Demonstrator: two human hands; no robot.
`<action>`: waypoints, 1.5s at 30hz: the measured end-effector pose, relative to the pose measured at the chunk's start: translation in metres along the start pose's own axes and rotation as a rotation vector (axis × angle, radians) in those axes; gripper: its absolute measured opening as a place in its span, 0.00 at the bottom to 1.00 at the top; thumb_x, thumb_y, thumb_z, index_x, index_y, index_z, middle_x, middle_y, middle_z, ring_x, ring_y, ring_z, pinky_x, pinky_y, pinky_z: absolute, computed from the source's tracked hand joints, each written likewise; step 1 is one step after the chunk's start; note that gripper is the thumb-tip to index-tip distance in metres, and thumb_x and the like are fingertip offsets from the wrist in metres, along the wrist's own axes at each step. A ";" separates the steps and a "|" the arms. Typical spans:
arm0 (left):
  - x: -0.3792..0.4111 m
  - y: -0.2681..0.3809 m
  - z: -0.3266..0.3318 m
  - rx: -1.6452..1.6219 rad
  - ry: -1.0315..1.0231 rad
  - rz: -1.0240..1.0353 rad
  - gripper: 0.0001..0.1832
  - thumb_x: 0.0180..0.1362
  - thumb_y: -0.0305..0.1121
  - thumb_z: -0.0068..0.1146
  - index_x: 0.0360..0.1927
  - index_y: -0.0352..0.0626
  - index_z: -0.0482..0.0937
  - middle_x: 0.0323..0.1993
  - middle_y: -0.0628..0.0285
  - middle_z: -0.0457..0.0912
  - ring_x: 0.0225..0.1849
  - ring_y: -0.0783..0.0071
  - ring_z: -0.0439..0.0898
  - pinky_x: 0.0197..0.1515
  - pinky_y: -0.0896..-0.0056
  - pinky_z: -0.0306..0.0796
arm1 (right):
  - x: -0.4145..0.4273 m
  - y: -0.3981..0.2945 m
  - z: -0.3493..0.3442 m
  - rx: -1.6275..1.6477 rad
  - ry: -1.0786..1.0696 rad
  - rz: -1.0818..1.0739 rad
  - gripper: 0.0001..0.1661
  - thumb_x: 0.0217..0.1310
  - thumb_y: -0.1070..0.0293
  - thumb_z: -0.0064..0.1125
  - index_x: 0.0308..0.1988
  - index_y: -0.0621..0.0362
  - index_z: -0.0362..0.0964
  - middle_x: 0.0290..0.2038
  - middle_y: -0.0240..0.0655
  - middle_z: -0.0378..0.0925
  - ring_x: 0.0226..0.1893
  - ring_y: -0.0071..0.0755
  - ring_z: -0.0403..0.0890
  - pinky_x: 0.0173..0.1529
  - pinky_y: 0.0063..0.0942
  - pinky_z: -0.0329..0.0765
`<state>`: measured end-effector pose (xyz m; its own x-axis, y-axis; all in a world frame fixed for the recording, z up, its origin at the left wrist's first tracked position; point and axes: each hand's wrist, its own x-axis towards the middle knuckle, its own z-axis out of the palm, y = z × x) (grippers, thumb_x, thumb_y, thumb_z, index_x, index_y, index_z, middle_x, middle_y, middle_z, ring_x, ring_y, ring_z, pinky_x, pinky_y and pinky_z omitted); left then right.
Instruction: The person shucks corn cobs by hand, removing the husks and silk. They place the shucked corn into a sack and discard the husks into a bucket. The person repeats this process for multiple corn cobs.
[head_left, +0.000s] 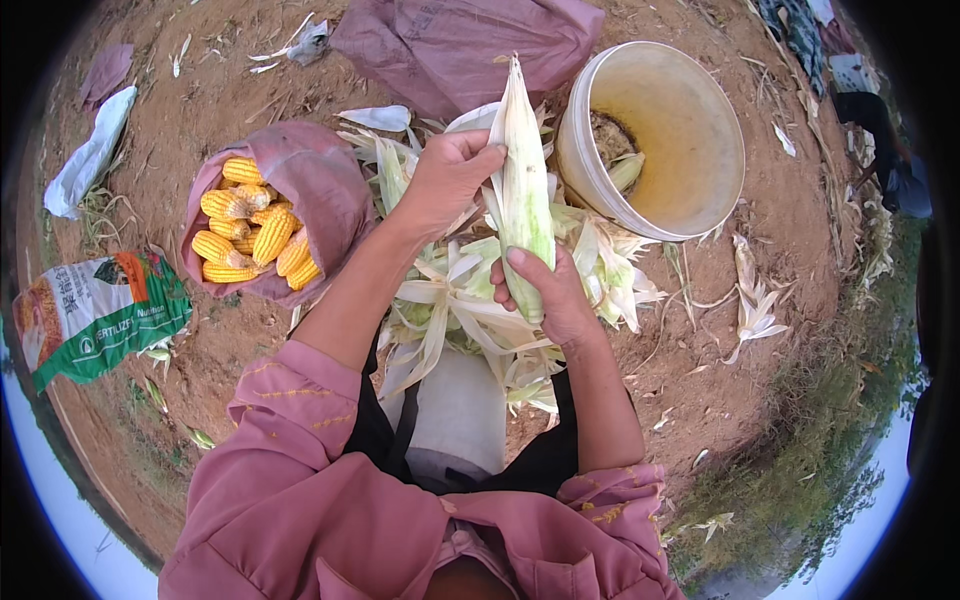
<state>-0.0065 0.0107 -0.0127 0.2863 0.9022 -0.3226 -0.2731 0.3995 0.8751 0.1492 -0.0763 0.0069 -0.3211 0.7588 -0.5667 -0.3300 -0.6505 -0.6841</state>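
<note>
An ear of corn in its pale green husk (523, 187) is held up before me, its dry tip pointing away. My left hand (457, 169) pinches the husk's side near the upper part, thumb on top. Around the lower, greener end my right hand (551, 289) is closed, with the thumb laid along the husk. The kernels of this ear are hidden. Beneath both hands lies a heap of stripped corn husks (465, 300). To the left, a pink woven sack (330, 172) stands with its mouth rolled open, holding several husked yellow corn cobs (275, 234).
A white plastic bucket (675, 135) at the upper right has a husked-looking green ear (625, 172) at its bottom. Another pink sack (465, 52) lies beyond the heap. A printed fertilizer bag (105, 311) and a white sack (91, 154) lie left. Loose husks (754, 311) dot the soil.
</note>
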 end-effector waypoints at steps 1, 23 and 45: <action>0.000 0.001 0.000 -0.021 -0.011 -0.011 0.12 0.60 0.30 0.49 0.42 0.32 0.76 0.33 0.63 0.81 0.29 0.83 0.78 0.33 0.81 0.72 | -0.001 -0.001 0.001 0.010 -0.005 0.003 0.22 0.54 0.57 0.59 0.43 0.60 0.66 0.25 0.36 0.74 0.21 0.25 0.74 0.23 0.21 0.70; -0.004 0.000 0.016 -0.123 0.203 -0.086 0.06 0.56 0.31 0.51 0.30 0.38 0.73 0.21 0.65 0.77 0.13 0.83 0.71 0.09 0.80 0.61 | 0.017 0.008 0.001 -0.246 0.317 -0.345 0.30 0.60 0.57 0.55 0.54 0.64 0.57 0.43 0.42 0.72 0.41 0.27 0.75 0.47 0.26 0.71; -0.016 -0.023 0.040 -0.120 -0.094 -0.156 0.07 0.57 0.30 0.55 0.36 0.38 0.73 0.26 0.66 0.76 0.20 0.83 0.71 0.20 0.82 0.64 | 0.024 0.009 -0.024 -0.037 0.265 -0.261 0.27 0.69 0.54 0.37 0.57 0.63 0.55 0.50 0.42 0.68 0.47 0.30 0.71 0.50 0.26 0.68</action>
<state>0.0320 -0.0197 -0.0126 0.4170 0.8107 -0.4109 -0.3247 0.5551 0.7658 0.1601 -0.0633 -0.0233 0.0124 0.8842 -0.4670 -0.3368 -0.4360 -0.8345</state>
